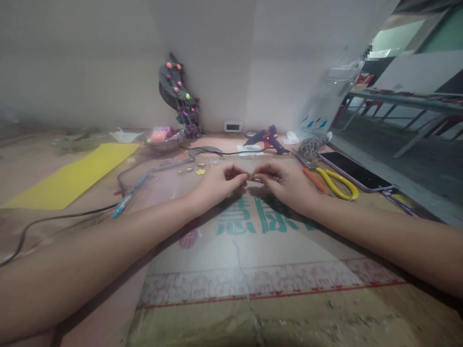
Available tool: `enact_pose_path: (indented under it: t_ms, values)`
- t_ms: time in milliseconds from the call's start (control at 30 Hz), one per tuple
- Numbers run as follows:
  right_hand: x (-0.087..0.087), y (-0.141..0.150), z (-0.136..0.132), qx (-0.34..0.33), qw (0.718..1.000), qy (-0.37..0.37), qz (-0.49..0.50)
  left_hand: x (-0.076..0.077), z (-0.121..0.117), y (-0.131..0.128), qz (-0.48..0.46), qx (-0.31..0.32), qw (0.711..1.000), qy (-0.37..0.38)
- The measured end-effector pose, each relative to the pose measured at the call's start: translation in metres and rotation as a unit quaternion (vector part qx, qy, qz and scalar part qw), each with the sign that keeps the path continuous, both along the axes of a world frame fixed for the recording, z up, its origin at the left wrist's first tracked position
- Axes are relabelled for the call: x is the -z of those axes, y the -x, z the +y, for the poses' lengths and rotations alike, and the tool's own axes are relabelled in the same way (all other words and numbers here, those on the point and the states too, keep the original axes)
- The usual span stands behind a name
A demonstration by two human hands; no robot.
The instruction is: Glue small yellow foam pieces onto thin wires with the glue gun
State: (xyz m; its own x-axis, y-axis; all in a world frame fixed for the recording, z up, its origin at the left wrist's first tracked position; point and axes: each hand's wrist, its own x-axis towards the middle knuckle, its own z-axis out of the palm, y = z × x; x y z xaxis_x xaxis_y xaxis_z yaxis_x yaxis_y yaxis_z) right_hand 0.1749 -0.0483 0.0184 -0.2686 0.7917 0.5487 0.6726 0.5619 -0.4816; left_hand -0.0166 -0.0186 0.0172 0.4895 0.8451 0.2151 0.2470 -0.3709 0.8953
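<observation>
Above the middle of the table, my left hand and my right hand meet fingertip to fingertip. Both are closed in a pinch on a small yellow piece, mostly hidden by the fingers, so its exact kind is unclear. Something thin and dark shows at my right fingertips, too small to name. Left of my left hand lie a yellow flower cutout and several smaller yellow bits. Right of my right hand are scissors with yellow handles and an orange-handled tool.
At the back stand a blue hot glue gun, a small digital display and a grey moon ornament. A phone and grey yarn lie right. Yellow paper, a blue pen and a black cable lie left.
</observation>
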Motion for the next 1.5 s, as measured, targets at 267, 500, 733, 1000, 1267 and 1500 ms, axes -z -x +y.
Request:
enact_pose_path:
  t_ms: [267,500,733,1000,1267,1500]
  values:
    - [0.002,-0.001,0.001,0.01,1.0,-0.005,-0.016,0.003,0.0,0.0,-0.002,0.019,1.0,-0.003]
    - [0.002,-0.001,0.002,0.007,1.0,0.015,-0.016,0.008,0.003,0.002,-0.005,0.042,0.999,-0.01]
    - [0.0,0.0,0.001,0.019,0.998,0.029,-0.045,0.007,0.003,0.003,0.009,0.042,0.999,-0.026]
    - [0.005,-0.003,0.004,0.01,0.998,0.027,-0.059,0.002,0.001,0.004,0.08,0.007,0.988,-0.132]
    - [0.011,-0.004,0.007,-0.005,0.999,0.03,-0.042,0.004,0.001,0.002,0.086,-0.009,0.988,-0.126]
    - [0.008,-0.003,0.007,-0.001,0.999,0.034,-0.03,-0.001,-0.001,0.0,0.035,-0.027,0.997,-0.063]
